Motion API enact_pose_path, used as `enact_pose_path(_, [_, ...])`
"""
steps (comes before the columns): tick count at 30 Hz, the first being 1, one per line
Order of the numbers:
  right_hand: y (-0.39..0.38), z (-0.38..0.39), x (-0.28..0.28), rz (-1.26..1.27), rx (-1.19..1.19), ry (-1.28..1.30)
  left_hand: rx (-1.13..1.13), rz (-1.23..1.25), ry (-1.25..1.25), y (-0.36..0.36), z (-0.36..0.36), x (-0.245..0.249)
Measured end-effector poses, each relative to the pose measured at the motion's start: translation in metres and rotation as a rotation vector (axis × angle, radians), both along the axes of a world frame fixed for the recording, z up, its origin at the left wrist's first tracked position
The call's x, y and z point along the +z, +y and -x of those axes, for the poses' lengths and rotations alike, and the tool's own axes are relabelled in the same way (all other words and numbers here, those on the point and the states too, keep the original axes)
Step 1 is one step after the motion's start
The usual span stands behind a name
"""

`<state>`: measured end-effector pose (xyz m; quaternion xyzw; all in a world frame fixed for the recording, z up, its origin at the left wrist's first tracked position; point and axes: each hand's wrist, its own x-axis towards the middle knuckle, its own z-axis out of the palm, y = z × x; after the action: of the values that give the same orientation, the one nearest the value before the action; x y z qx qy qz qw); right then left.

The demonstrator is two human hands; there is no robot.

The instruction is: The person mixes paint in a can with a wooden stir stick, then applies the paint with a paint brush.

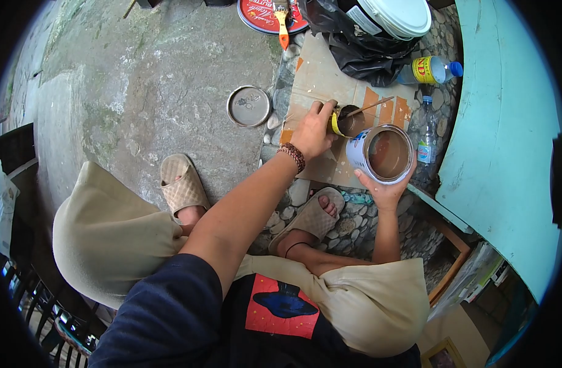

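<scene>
My left hand (pixel 313 132) is wrapped round a small can (pixel 335 121) with a yellow label, at the left side of its rim. A thin stick (pixel 372 106) leans out of this can toward the right. My right hand (pixel 386 188) grips a larger white can (pixel 357 152) from below right. Brown liquid shows in its open top, which is tilted toward me. The two cans are close together over a flattened cardboard sheet (pixel 311 80) with orange-brown tape.
A round metal lid (pixel 248 106) lies on the concrete. Beyond are a paintbrush (pixel 282 21) on a red lid (pixel 256 13), a black bag (pixel 364 58) and a white bucket (pixel 410 18). Two plastic bottles (pixel 429 70) (pixel 426 132) are near a turquoise panel (pixel 501 122).
</scene>
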<state>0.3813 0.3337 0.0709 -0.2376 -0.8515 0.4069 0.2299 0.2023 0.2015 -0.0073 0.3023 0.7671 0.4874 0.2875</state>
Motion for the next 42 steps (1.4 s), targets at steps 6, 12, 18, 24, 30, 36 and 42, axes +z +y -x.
enact_pose_path(6, [0.000,0.000,-0.001,-0.010,0.008,0.012,-0.006,-0.001,0.007,-0.001,0.001,0.003])
enact_pose_path(12, [0.000,0.003,0.001,-0.007,-0.005,0.000,-0.004,-0.002,0.015,0.000,0.001,0.000])
enact_pose_path(18, [-0.002,0.009,0.005,-0.041,-0.011,-0.006,-0.007,-0.007,0.027,0.000,0.001,-0.001])
enact_pose_path(24, [-0.003,0.010,0.006,-0.021,-0.027,0.010,-0.006,0.011,0.016,0.000,0.001,0.002])
enact_pose_path(30, [-0.001,0.010,0.005,-0.101,-0.008,-0.002,0.006,-0.022,0.028,0.000,0.001,-0.001])
enact_pose_path(36, [0.000,0.009,0.004,-0.127,-0.012,-0.016,0.006,-0.017,0.024,0.000,0.001,0.000])
enact_pose_path(42, [-0.001,0.011,0.008,-0.112,-0.011,-0.020,0.000,-0.026,0.009,-0.002,0.001,0.000])
